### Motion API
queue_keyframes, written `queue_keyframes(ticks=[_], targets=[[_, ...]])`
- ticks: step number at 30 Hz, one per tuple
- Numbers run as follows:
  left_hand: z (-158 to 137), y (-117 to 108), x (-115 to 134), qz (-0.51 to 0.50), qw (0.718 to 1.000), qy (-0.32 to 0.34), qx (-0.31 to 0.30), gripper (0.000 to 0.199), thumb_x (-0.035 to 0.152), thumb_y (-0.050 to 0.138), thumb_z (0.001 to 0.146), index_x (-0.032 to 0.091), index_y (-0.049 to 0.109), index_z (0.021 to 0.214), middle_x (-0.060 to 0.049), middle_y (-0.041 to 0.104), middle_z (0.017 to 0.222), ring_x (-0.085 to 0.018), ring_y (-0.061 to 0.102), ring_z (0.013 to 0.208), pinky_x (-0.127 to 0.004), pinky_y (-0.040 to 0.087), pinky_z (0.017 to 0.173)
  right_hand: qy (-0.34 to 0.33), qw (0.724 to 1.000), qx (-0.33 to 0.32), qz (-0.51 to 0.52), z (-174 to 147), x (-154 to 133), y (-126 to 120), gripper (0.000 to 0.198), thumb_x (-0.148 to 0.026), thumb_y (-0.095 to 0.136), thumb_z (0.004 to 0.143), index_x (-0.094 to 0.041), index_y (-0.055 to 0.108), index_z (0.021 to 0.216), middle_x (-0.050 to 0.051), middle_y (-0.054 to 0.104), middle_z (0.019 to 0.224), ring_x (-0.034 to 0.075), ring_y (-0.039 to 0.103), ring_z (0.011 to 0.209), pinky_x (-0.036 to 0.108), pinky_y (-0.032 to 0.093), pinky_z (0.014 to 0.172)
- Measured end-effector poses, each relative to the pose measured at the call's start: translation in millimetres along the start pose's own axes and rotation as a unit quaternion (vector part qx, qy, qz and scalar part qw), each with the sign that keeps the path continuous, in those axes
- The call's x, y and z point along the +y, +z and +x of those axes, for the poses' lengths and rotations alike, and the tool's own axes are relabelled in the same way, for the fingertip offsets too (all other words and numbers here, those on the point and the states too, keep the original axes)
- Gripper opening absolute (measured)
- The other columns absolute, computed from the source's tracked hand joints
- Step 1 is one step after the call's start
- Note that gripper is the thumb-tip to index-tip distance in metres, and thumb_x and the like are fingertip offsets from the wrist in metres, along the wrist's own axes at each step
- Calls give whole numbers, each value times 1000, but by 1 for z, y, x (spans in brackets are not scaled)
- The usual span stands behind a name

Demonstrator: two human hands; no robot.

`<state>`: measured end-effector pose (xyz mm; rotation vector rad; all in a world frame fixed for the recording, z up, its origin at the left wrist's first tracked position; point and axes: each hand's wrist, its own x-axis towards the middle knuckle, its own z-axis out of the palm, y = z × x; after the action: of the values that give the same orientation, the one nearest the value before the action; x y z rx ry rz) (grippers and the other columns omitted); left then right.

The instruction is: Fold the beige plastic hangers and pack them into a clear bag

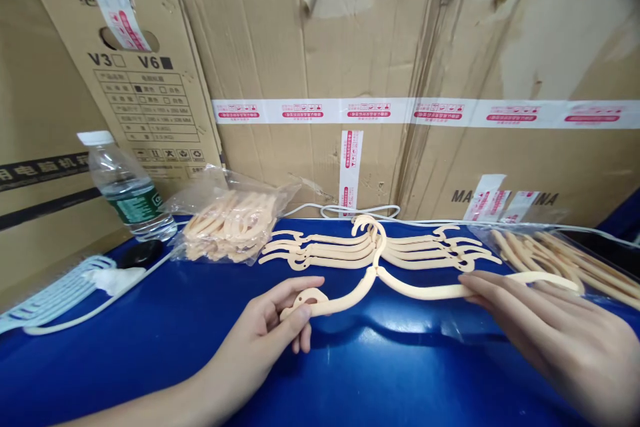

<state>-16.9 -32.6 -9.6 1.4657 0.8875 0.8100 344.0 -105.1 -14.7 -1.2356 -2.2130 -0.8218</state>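
Note:
A beige clothes hanger (425,291) spans the space between my two hands, its hook pointing away from me. My left hand (280,320) is closed on the end of its left arm, thumb on top. Over the right arm lies my right hand (555,327), its fingers closed around the hanger near that end; part of the arm's end shows past the fingers. Just behind, a row of several assembled beige hangers (340,255) lies on the blue table (380,373), hooks bunched together in the middle.
A clear bag of beige hanger pieces (230,223) lies left of the row; another bag of long beige pieces (540,257) is at right. Further left are a water bottle (133,197), a black object (141,253) and light-blue hangers (60,293). Cardboard boxes (310,167) and a white cable (425,221) stand behind.

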Motion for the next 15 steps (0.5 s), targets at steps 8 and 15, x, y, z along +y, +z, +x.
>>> queue_keyframes(ticks=[8,15], targets=[[0,1,3,31,999,1,11,49,52,63,85,17,64,120,2,60,61,-13,52,57,-25,43,60,30,999,41,20,13,-16,-2,35,-13,46,94,-24,61,124,14,57,136,30,68,104,34,58,68],[0,-2,-1,31,999,12,32,40,44,65,87,22,65,120,0,65,69,-15,57,64,-26,45,65,324,862,-11,389,33,-27,-4,33,-43,68,85,-24,68,111,7,74,96,21,72,74,24,61,58]])
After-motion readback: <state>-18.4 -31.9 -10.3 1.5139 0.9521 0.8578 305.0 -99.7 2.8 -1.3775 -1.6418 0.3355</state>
